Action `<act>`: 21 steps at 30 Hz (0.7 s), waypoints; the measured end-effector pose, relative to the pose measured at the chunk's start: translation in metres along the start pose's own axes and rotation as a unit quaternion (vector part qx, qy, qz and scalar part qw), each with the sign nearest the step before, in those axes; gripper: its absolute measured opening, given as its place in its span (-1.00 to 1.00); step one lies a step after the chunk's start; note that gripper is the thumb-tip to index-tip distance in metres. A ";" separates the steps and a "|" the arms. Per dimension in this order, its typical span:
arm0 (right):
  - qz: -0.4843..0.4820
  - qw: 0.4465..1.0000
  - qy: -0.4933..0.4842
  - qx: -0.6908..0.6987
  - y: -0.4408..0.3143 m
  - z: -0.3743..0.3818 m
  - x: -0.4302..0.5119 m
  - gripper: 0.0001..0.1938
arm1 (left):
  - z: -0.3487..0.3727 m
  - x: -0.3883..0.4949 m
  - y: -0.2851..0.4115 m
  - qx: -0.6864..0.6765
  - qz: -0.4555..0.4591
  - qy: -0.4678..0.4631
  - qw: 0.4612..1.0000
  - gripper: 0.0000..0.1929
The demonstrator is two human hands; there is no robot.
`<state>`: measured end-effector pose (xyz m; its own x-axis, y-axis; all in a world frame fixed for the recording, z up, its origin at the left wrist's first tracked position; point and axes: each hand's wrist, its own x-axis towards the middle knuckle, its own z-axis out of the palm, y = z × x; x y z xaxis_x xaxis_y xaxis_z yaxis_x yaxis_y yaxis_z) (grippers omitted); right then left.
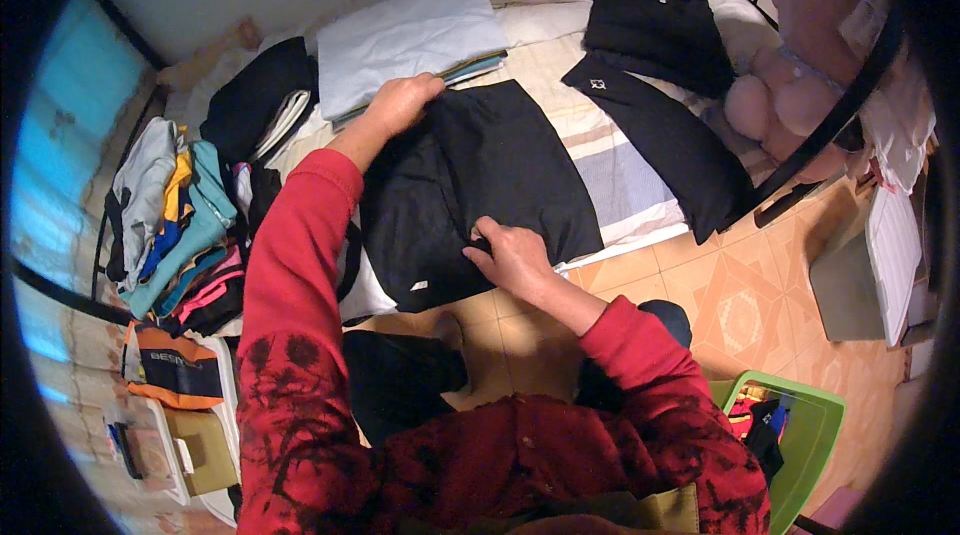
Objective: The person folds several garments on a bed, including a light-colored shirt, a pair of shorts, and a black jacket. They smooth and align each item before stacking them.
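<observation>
A black garment [517,160] lies spread on the bed in front of me, with a small white mark near its lower left edge. My left hand [405,104] grips its far edge, beside a folded light-blue cloth [412,36] that rests on other folded fabrics. Lower on the same garment, my right hand [514,254] pinches the material between thumb and curled fingers. A crease runs down the cloth between both hands. To the right lies a long folded black garment [660,130] with a small white emblem; a folded black top [656,29] sits behind it.
Piled clothes [187,212] stand at the bed's left, near a dark folded stack [259,100]. A black bed-frame bar [832,122] curves past plush toys [787,96] on the right. A green bin [814,437] holding clothes stands on the tiled floor [735,302]. Clear plastic boxes [154,452] are at lower left.
</observation>
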<state>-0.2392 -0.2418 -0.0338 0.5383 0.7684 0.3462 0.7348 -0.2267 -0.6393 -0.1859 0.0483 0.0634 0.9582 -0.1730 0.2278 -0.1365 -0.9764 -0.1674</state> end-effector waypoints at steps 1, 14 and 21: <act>0.000 1.000 -0.008 -0.001 0.000 0.001 0.000 -0.73 | 0.000 -0.002 -0.001 0.002 0.002 0.001 1.000 -0.74; -0.003 0.998 -0.024 0.065 -0.016 0.005 0.008 -0.73 | -0.016 -0.014 -0.023 0.026 -0.014 0.013 0.999 -0.70; -0.053 0.991 -0.030 0.122 -0.024 0.031 0.009 -0.72 | -0.015 -0.057 -0.036 0.034 -0.016 0.007 0.999 -0.75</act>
<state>-0.2652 -0.2108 -0.0365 0.4324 0.8155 0.3847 0.6607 0.0038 -0.7507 -0.2396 0.0912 0.0702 0.9580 -0.1433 0.2482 -0.0870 -0.9706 -0.2243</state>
